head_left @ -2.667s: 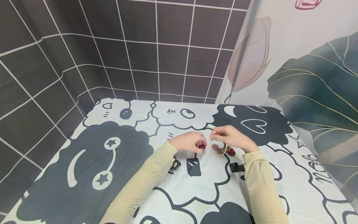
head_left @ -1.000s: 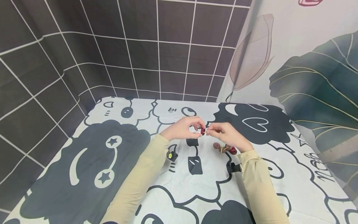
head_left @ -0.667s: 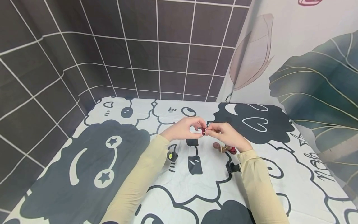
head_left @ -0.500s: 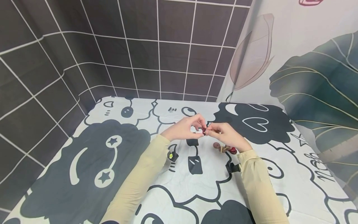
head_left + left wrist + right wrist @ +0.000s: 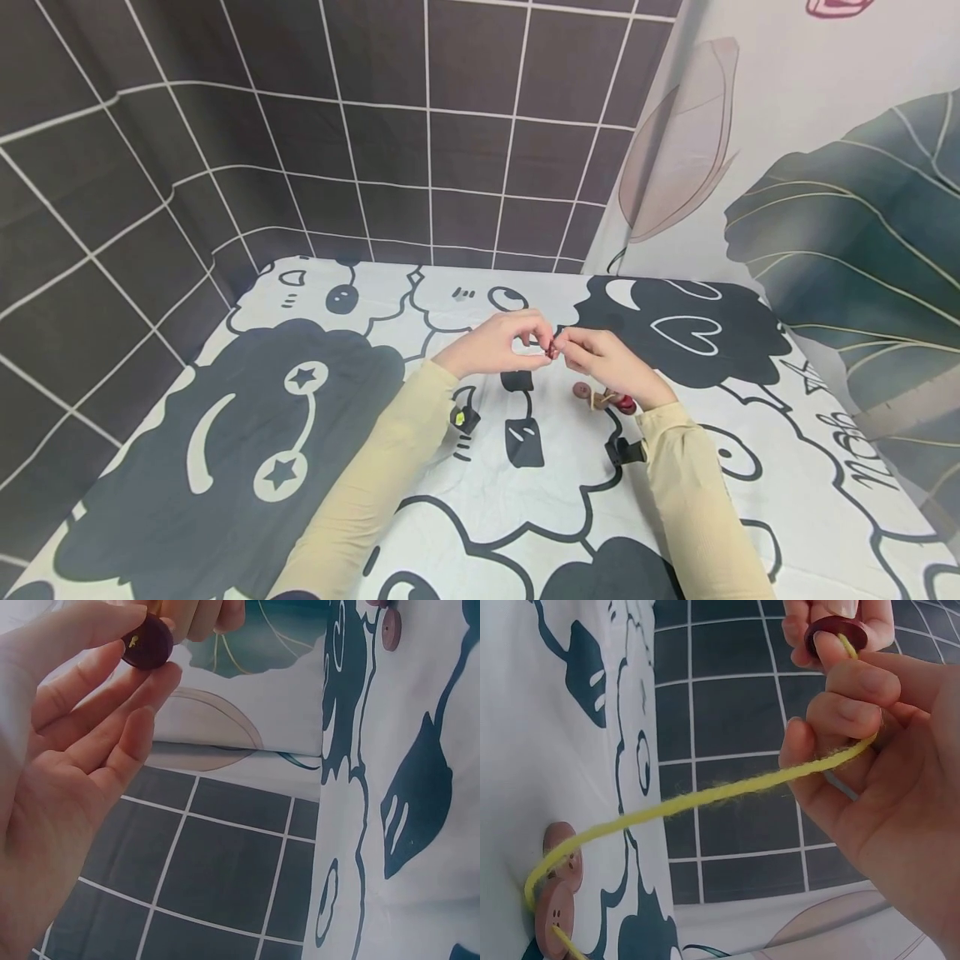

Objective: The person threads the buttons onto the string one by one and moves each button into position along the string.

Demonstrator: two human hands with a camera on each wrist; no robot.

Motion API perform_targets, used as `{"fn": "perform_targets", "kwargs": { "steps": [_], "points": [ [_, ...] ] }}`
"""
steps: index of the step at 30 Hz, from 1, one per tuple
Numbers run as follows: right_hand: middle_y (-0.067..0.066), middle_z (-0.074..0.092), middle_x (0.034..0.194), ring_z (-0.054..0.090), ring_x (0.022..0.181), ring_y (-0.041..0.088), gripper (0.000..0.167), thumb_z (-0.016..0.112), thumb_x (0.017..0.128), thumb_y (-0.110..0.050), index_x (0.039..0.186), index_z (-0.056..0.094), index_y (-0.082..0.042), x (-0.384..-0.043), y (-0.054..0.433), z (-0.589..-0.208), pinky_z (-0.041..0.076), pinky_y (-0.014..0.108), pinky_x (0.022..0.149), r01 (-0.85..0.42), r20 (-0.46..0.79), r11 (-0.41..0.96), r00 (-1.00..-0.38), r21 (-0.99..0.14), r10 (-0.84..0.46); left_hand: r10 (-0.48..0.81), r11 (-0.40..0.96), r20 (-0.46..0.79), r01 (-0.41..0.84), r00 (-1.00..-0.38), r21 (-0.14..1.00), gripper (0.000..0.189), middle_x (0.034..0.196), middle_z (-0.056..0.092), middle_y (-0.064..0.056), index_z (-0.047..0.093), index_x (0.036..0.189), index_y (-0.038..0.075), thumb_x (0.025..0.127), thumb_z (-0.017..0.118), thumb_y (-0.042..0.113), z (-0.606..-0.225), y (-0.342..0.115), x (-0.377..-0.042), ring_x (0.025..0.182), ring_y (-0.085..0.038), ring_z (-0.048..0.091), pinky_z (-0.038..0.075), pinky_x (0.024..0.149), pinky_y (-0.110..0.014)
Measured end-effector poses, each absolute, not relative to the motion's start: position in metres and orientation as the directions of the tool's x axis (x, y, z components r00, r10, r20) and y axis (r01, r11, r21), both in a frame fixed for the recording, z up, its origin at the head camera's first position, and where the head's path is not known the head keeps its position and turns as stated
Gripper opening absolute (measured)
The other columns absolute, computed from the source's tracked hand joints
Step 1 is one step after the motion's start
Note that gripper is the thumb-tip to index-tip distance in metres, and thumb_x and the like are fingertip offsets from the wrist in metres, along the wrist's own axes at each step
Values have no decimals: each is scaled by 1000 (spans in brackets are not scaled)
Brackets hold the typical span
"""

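My left hand (image 5: 498, 343) pinches a dark red button (image 5: 148, 643) between thumb and fingertips, above the cloth. A short bit of yellow yarn shows at the button's face in the left wrist view. My right hand (image 5: 609, 360) meets it from the right, fingertips against the button's edge, gripping the yellow yarn (image 5: 705, 796). From the right fingers the strand runs down to a brownish-pink button (image 5: 555, 919) on the cloth and shows at one of its holes. Another brownish-pink button (image 5: 562, 855) lies right behind that one.
Below the right hand, a small group of buttons lies on the patterned cloth (image 5: 525, 517), including a loose pinkish one (image 5: 581, 390) and a red one (image 5: 626, 404). Black camera pieces sit at both wrists. A dark tiled backdrop (image 5: 382, 150) rises behind the cloth.
Both hands, apart at first, have come together. The left hand has lifted the red button, and the right fingers have moved in to its edge with the yarn. The button has turned slightly.
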State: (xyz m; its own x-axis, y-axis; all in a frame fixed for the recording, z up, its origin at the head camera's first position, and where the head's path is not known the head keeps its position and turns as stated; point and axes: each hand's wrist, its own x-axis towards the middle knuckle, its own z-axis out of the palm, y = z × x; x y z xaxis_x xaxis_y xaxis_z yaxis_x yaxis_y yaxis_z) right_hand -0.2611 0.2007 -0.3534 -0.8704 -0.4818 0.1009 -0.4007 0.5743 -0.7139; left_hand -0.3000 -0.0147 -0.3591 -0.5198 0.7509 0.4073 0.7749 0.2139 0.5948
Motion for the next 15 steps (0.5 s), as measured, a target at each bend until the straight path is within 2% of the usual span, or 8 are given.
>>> {"fn": "perform_targets", "kwargs": {
  "steps": [5,12,15],
  "points": [
    [-3,41,62,41,56,8,24,51,100,-26,89,61,-7,-260,200,-353,37,24,58,-359,80,572,-887,-737,-454,739,223,425,785,-522,577,12,94,62,0,62,89,12,85,73,15,-357,-14,-298,90,-8,55,52,84,-39],
    [-3,41,60,39,54,8,21,52,100,-24,90,61,-9,-259,201,-352,35,24,55,-366,87,582,-888,-726,-451,742,256,409,788,-531,559,10,100,64,-1,65,89,11,85,73,16,-356,-14,-297,96,-11,58,51,86,-23],
    [-3,40,60,38,53,8,20,52,100,-23,91,62,-8,-258,201,-351,34,25,55,-368,89,585,-889,-723,-450,745,267,399,787,-535,557,8,103,65,-2,67,91,10,87,72,14,-355,-14,-297,98,-12,59,51,87,-22]
  ]
}}
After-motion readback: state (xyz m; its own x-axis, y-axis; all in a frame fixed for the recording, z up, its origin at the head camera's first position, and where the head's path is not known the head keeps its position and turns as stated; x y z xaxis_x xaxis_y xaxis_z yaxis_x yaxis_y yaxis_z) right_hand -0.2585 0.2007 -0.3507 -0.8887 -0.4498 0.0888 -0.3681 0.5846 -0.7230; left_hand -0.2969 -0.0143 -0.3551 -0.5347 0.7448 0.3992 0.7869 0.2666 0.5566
